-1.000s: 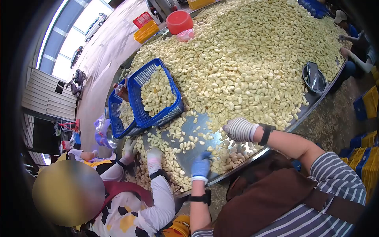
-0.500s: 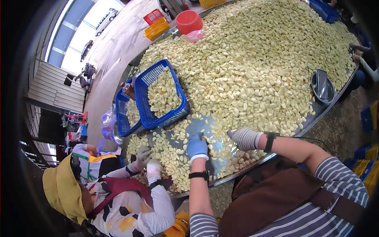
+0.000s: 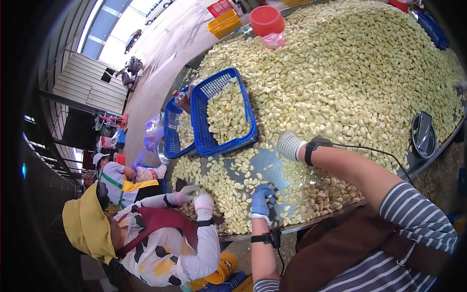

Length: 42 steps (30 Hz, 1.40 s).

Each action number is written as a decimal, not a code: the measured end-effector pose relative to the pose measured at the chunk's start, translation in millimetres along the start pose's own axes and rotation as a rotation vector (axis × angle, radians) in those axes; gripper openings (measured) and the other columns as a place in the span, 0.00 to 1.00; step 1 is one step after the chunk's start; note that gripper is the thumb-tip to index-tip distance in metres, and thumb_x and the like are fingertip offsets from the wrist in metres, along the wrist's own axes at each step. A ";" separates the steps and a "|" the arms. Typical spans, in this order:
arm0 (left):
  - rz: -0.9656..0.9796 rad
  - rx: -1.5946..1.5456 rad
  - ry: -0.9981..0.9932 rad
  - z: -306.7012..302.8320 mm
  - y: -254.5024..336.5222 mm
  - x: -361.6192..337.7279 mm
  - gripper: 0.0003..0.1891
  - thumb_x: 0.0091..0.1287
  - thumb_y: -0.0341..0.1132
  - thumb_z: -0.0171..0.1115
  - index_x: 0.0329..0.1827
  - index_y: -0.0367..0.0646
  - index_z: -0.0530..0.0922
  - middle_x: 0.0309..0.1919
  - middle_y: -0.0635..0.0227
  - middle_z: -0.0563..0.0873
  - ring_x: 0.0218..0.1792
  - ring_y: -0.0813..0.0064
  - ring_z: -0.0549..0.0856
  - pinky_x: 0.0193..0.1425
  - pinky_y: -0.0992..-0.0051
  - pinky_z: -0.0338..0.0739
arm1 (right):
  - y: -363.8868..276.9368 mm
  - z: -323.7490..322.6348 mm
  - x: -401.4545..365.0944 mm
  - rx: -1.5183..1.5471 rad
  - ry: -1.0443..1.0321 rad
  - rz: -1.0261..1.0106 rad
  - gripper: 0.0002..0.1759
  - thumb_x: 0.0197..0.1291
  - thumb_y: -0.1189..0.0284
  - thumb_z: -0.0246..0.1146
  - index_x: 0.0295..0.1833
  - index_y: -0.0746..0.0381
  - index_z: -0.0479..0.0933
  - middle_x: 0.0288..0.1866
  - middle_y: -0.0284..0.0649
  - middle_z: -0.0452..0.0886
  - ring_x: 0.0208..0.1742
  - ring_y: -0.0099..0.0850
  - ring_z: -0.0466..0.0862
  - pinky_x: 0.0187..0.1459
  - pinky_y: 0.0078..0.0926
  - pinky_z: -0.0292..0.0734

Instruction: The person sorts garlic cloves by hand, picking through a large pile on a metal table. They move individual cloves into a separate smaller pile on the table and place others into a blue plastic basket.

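Observation:
My left hand [image 3: 262,200], in a blue glove, is low over the metal table [image 3: 268,168] near its front edge. Its fingers are curled in, and what they hold, if anything, does not show. Around it lie loose, pale cream clove-shaped pieces [image 3: 236,194]. My right hand [image 3: 291,146], in a white-and-grey striped glove, is at the near edge of the big heap of these pieces [image 3: 335,92]; its fingers point down and are mostly hidden. Browner pieces [image 3: 333,197] lie along the table edge below my right forearm.
Two blue baskets [image 3: 198,131] with pale pieces stand at the left. A co-worker's gloved hands [image 3: 194,195] are together over the table beside me. A red tub [image 3: 266,20] stands at the back, and a round metal pan [image 3: 424,136] lies at the right. A cable [image 3: 374,150] trails from my right wrist.
The view has shifted, moving the scene rightward. My left hand has drawn back toward the table edge and curled its fingers. My right hand has moved left, closer to the baskets.

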State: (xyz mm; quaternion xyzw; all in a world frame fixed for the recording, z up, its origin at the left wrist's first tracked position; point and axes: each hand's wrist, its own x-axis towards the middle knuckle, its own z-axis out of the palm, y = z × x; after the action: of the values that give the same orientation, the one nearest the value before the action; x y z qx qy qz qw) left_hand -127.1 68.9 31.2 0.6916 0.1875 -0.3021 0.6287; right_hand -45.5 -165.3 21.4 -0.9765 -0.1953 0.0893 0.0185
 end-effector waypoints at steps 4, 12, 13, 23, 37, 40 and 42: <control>0.127 -0.067 0.437 -51.9 -7.5 21.6 0.03 0.60 0.33 0.58 0.31 0.45 0.76 0.18 0.67 0.77 0.11 0.80 0.71 0.13 0.77 0.62 | -9.0 11.2 -9.9 0.047 -0.060 0.011 0.10 0.50 0.73 0.63 0.38 0.60 0.86 0.34 0.43 0.86 0.34 0.40 0.86 0.30 0.41 0.77; 0.120 1.167 0.534 -24.6 19.7 48.3 0.14 0.63 0.41 0.58 0.47 0.43 0.80 0.43 0.51 0.86 0.45 0.52 0.85 0.49 0.59 0.77 | -12.3 18.1 -29.5 0.077 0.032 0.046 0.09 0.48 0.75 0.62 0.35 0.62 0.84 0.29 0.44 0.85 0.31 0.41 0.86 0.29 0.39 0.77; 0.132 1.170 0.523 -23.6 21.9 50.5 0.14 0.63 0.41 0.58 0.47 0.43 0.80 0.43 0.51 0.86 0.45 0.52 0.85 0.49 0.59 0.77 | -12.6 18.6 -27.7 0.074 0.033 0.061 0.09 0.48 0.75 0.62 0.35 0.62 0.84 0.29 0.44 0.85 0.31 0.41 0.86 0.29 0.39 0.77; 0.348 0.241 0.439 -54.2 -20.2 37.6 0.11 0.68 0.39 0.52 0.38 0.42 0.79 0.28 0.64 0.84 0.25 0.70 0.83 0.30 0.72 0.77 | -4.1 -30.9 -51.9 0.929 0.178 0.249 0.17 0.50 0.74 0.60 0.47 0.65 0.80 0.38 0.48 0.85 0.40 0.37 0.85 0.40 0.33 0.80; 0.277 1.046 0.352 -8.7 18.2 40.9 0.18 0.63 0.42 0.59 0.52 0.41 0.77 0.45 0.51 0.85 0.47 0.52 0.84 0.51 0.60 0.76 | 28.4 -7.9 -196.9 1.083 0.027 0.466 0.11 0.50 0.78 0.55 0.39 0.67 0.78 0.26 0.45 0.82 0.24 0.34 0.82 0.28 0.32 0.77; 0.443 1.077 0.426 -11.2 9.3 74.4 0.17 0.61 0.41 0.61 0.46 0.37 0.77 0.37 0.50 0.86 0.40 0.53 0.86 0.46 0.61 0.77 | 15.1 -4.5 -166.9 0.544 -0.194 0.550 0.12 0.56 0.72 0.58 0.45 0.59 0.81 0.36 0.49 0.83 0.35 0.45 0.83 0.39 0.40 0.78; 0.462 1.119 0.408 -1.3 17.5 73.3 0.18 0.61 0.41 0.61 0.47 0.36 0.77 0.35 0.51 0.86 0.40 0.52 0.85 0.45 0.60 0.77 | 2.8 33.4 -113.6 0.889 0.235 0.329 0.14 0.58 0.74 0.57 0.49 0.59 0.80 0.38 0.49 0.83 0.37 0.46 0.83 0.42 0.39 0.78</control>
State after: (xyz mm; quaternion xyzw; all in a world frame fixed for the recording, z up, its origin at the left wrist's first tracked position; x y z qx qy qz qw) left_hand -60.9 58.9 -3.4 0.9814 -0.0366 -0.0735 0.1733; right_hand -153.6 -211.5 7.4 -0.8955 0.0221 0.0549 0.4412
